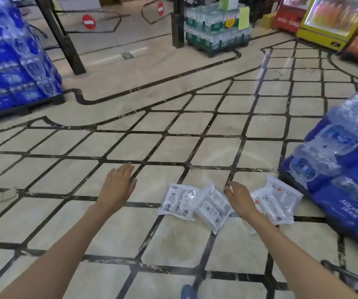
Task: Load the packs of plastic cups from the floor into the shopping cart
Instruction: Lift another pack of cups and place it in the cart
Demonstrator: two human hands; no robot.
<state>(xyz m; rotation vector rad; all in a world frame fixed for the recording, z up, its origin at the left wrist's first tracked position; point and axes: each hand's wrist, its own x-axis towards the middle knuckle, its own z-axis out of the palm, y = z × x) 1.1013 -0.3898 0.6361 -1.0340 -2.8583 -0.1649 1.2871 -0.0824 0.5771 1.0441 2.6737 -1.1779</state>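
Reaching down for pickup: three packs point(213, 203) lie side by side on the floor point(113, 229). The right hand point(239, 198) hovers over the middle one, fingers loosely bent, gripping nothing; the left hand point(117, 186) is spread. Next: pinch a pack's edge.

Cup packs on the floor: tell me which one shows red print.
The rightmost pack, beside the blue water cases. It carries red round marks; the left pack and the middle pack show only dark print.

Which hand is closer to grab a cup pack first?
The right hand: it hovers over the middle clear plastic cup pack. The left hand is open over bare floor, further away.
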